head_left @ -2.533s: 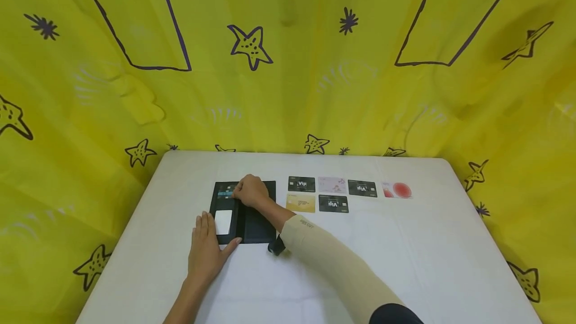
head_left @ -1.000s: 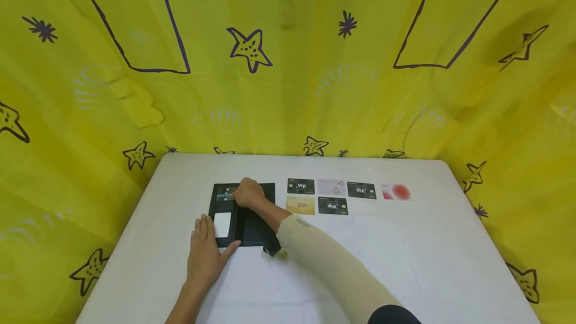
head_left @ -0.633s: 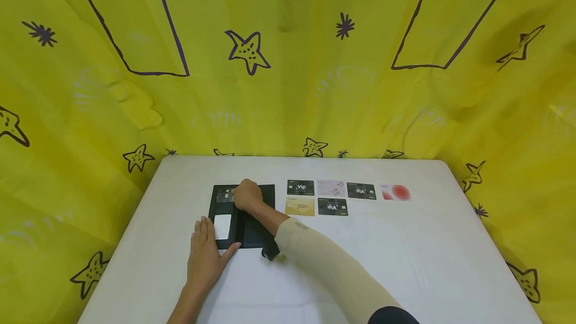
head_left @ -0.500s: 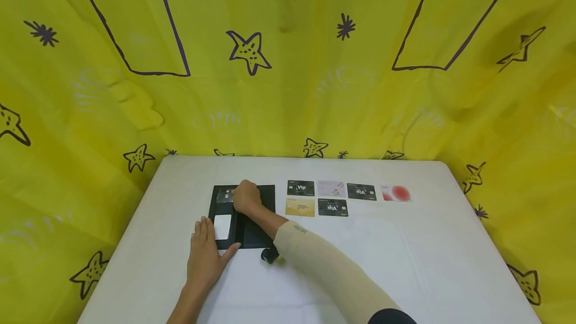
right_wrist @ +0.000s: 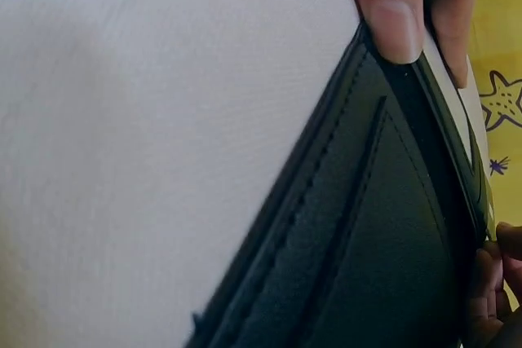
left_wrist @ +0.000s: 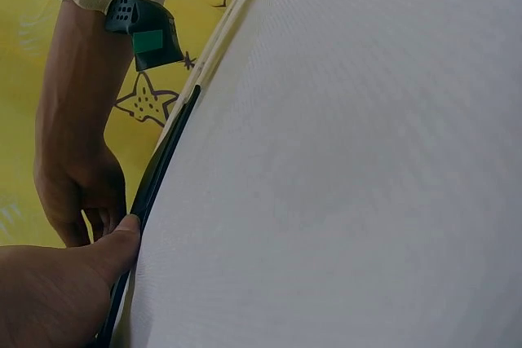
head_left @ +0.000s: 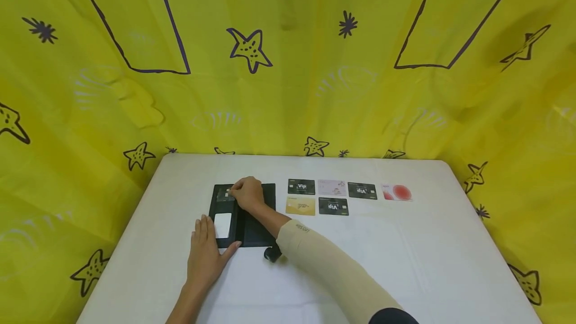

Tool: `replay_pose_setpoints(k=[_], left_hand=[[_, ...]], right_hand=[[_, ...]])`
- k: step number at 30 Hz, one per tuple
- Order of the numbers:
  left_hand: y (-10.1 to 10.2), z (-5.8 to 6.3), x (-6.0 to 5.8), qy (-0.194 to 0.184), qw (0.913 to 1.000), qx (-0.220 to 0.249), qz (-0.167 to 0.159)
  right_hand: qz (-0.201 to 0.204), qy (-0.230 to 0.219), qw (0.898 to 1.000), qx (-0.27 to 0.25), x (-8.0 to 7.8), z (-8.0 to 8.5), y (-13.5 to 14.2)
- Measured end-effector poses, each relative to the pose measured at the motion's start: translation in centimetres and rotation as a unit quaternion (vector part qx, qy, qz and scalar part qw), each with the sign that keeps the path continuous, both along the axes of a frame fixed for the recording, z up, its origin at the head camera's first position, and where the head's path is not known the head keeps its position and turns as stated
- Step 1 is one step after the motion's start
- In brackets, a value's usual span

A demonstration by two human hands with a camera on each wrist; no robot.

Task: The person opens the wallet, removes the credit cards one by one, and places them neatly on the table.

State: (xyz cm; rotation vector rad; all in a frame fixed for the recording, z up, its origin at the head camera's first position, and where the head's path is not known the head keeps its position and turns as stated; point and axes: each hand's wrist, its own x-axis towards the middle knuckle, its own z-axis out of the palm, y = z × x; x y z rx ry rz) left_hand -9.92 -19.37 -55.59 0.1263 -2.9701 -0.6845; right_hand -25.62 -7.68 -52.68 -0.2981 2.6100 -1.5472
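A black wallet (head_left: 258,226) lies spread flat on the white table, its left panel fitted with card slots and a white insert (head_left: 222,225). My left hand (head_left: 206,254) rests at its lower left corner, fingers fairly straight along the side and thumb on the bottom edge. The thumb (left_wrist: 122,238) also shows on the wallet edge in the left wrist view. Over the upper slots, my right hand (head_left: 249,194) pinches the edge of a dark card (head_left: 223,195) with thumb and fingertips. Most of that card is tucked in or covered. The right wrist view shows the wallet's stitched panel (right_wrist: 367,226).
Right of the wallet lie two rows of cards: several black Vip cards (head_left: 333,206), a pink card (head_left: 331,187), a gold card (head_left: 300,206) and a red-and-white card (head_left: 397,192). A yellow patterned curtain (head_left: 288,89) hangs behind the table (head_left: 382,264).
The blue stripe visible in the upper slots earlier is now out of sight. My right fingers have shifted slightly left and look less curled. My left hand keeps its place.
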Motion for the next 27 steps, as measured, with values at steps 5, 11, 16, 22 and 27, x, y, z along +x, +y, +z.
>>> replay_pose_setpoints(k=[5, 11, 16, 22, 27], left_hand=[[0.0, 0.2, 0.1, 0.007, 1.0, 0.0, -0.003], [0.0, 0.3, 0.1, 0.005, 1.0, 0.001, -0.003], [-0.1, 0.2, 0.1, 0.001, 1.0, 0.003, 0.0], [0.0, 0.3, 0.1, -0.002, 1.0, 0.008, 0.003], [0.1, 0.3, 0.0, 0.008, 1.0, 0.005, 0.001]], right_hand=[[0.006, 0.012, 1.0, 0.011, -0.2, 0.1, 0.2], [0.008, -0.001, 1.0, 0.014, -0.5, 0.3, 0.0], [-0.018, -0.026, 0.999, -0.016, -0.9, 0.4, -0.4], [-0.035, -0.055, 0.997, -0.042, -1.2, 0.8, -0.5], [-0.024, -0.061, 0.997, -0.036, -1.3, 0.8, -0.5]])
